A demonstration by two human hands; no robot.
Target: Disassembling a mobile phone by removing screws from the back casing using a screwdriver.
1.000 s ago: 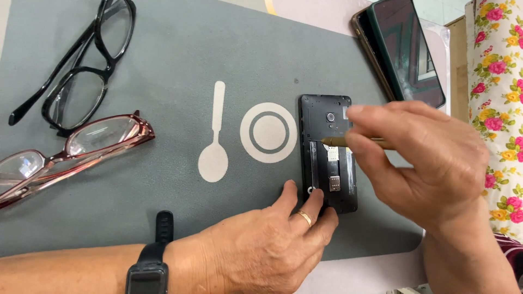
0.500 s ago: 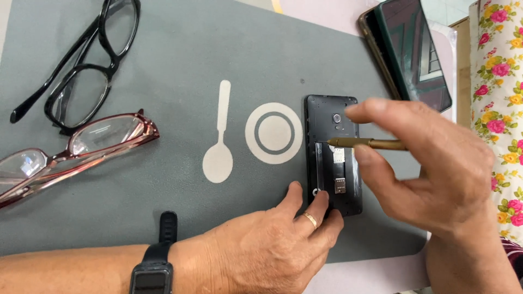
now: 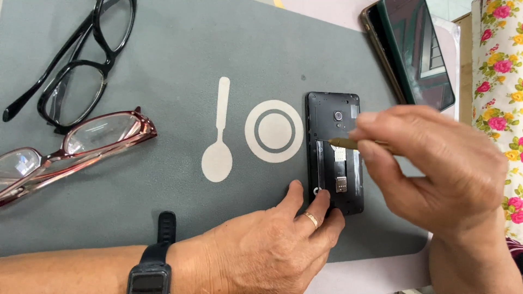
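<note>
Pressing down at the near edge, the left hand (image 3: 272,250) is pinning the bottom end of a small black phone (image 3: 333,149) w/ its back cover off. Fingers are lying together, flat, tips touching the phone's lower edge; one is wearing a gold ring (image 3: 311,219). A dark wristwatch (image 3: 151,267) is sitting on that wrist, strap end poking up onto the mat.

Just right of it, the right hand (image 3: 441,174) is coming in from the side, thumb & fingers clamped on a thin brass-coloured tool (image 3: 348,144). Tool tip is resting on the phone's open back, approx. mid-body, just above the card slots. The phone is lying face down, lengthwise away from the person, camera end far, on the right part of a grey mat (image 3: 180,60), just beside a white ring symbol (image 3: 274,130) & a white spoon symbol (image 3: 219,136) printed on the mat.

Left side, well apart from the hands: red-framed glasses (image 3: 81,144) are lying nearer, black-framed glasses (image 3: 76,65) farther back, both on the mat.

Far right, a bigger dark smartphone (image 3: 414,49) is lying screen up, partly off the mat's far corner. A floral cloth (image 3: 498,92) is running along the right edge.
</note>
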